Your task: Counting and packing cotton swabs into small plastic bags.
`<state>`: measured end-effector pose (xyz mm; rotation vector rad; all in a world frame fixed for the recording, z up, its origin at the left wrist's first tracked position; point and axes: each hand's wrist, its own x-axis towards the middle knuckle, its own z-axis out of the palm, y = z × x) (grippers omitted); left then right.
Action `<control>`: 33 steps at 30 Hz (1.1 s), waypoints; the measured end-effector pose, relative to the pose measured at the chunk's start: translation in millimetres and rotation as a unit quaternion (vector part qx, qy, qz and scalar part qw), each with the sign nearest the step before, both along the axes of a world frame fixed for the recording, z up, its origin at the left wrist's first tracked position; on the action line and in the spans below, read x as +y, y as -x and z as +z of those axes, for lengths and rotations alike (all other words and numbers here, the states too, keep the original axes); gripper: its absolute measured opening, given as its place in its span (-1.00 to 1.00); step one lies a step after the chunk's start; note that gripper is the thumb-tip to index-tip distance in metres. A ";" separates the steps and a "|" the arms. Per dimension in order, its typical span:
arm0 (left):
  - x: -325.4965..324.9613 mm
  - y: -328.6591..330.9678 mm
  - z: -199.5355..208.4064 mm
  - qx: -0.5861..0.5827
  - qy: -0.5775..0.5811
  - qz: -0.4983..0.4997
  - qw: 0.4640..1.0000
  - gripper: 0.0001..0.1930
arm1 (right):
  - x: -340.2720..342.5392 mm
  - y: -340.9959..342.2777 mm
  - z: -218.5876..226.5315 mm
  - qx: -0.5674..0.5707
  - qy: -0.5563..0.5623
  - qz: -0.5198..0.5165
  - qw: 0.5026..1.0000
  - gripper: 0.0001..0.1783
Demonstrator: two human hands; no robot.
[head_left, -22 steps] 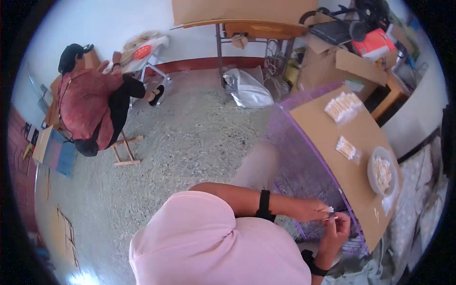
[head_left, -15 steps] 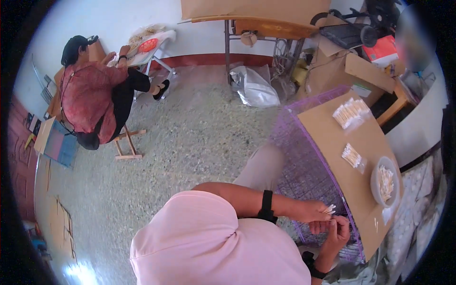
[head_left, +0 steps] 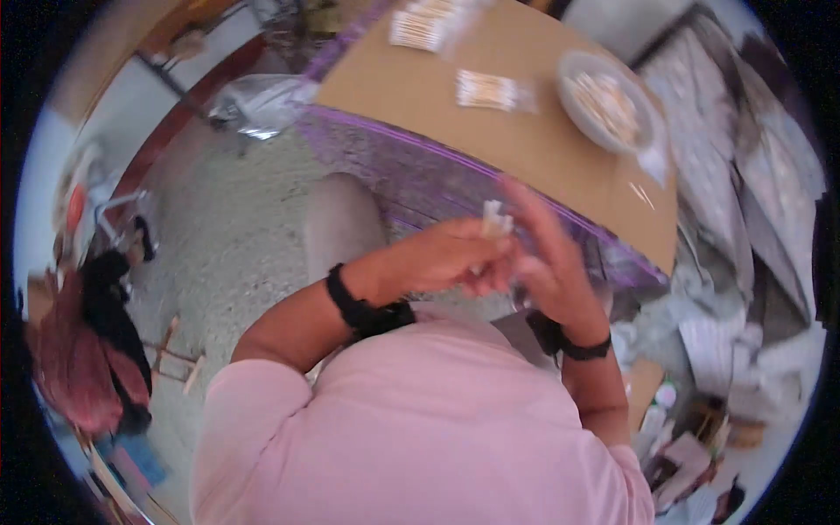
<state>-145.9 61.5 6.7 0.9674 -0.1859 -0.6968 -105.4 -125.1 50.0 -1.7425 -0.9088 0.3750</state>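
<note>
My left hand (head_left: 455, 254) is closed around a small bundle of cotton swabs (head_left: 495, 219), whose white tips stick up above the fingers. Right beside it is my right hand (head_left: 556, 276), blurred by motion, its fingers stretched out and apart, with nothing visible in them. Beyond the hands, a brown cardboard sheet (head_left: 560, 166) lies over a purple wire cage (head_left: 411, 166). On the sheet stands a pale bowl (head_left: 570, 66) filled with loose cotton swabs (head_left: 606, 107). Left of the bowl lies a clear bag of swabs (head_left: 486, 90), with more bagged swabs (head_left: 424, 26) farther left. Two loose swabs (head_left: 643, 194) rest near the sheet's right end.
At the far left, a person in a red top (head_left: 79, 367) sits near a wooden stool (head_left: 178, 359). A silvery plastic bag (head_left: 262, 103) is on the speckled floor. Grey sheeting (head_left: 700, 140) and piled fabric (head_left: 726, 341) stand to the right.
The view has turned toward the cardboard sheet, so the seated person now shows lower left. My right hand has moved from a pinch at the left hand to outstretched fingers.
</note>
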 end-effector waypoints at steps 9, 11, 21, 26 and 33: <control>-4.3 -17.0 -14.9 -0.134 -0.075 -0.066 0.986 -0.75 | -6.7 -9.2 7.6 -0.092 0.015 -0.005 0.996 -0.31; -6.6 -14.5 -16.9 -0.311 -0.135 -0.033 0.940 -0.76 | -5.0 -6.1 2.0 -0.145 0.095 0.040 0.984 -0.36; -7.8 -6.1 -49.5 -0.037 -0.029 -0.018 0.999 -0.75 | 2.6 -5.5 -24.0 -0.168 0.146 0.077 0.972 -0.52; -12.5 -11.8 -55.5 -0.065 -0.071 -0.034 0.995 -0.79 | -6.8 -9.2 -32.7 -0.175 0.112 0.013 0.978 -0.64; -15.2 -18.1 -64.9 -0.074 -0.071 -0.129 0.986 -0.73 | -10.9 -3.0 -31.7 -0.164 0.156 -0.038 0.973 -0.80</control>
